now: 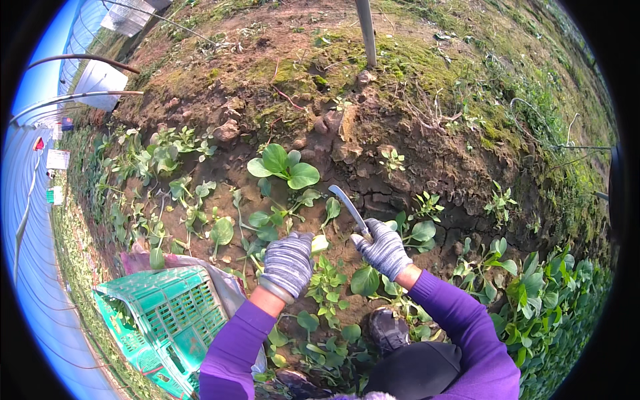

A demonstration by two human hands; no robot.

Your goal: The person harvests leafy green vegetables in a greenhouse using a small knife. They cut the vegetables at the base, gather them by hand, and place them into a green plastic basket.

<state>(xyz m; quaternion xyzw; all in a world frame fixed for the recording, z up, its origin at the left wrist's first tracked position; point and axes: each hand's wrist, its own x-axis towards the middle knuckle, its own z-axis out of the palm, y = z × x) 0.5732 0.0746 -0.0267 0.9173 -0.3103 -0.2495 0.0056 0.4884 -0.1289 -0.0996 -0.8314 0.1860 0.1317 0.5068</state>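
Note:
My right hand [384,250], in a grey-and-white striped knit glove, grips a small curved sickle-like knife [350,209]. Its blade points up and to the left over bare soil. My left hand [288,264], gloved alike, is low among the plants with its fingers curled. A pale yellow leaf [320,243] shows right against its fingertips; whether the fingers hold it is hidden. Beyond the hands a broad-leaved green plant [284,167] stands in the soil. Smaller leafy plants [327,285] grow between my forearms.
A green plastic crate [185,312] lies at the lower left beside a pale sheet or sack [235,290]. Dense leafy plants [545,300] fill the lower right. A post [366,32] rises from the mossy bank ahead. A white bucket [101,82] stands far left. My shoe [389,330] is near the plants.

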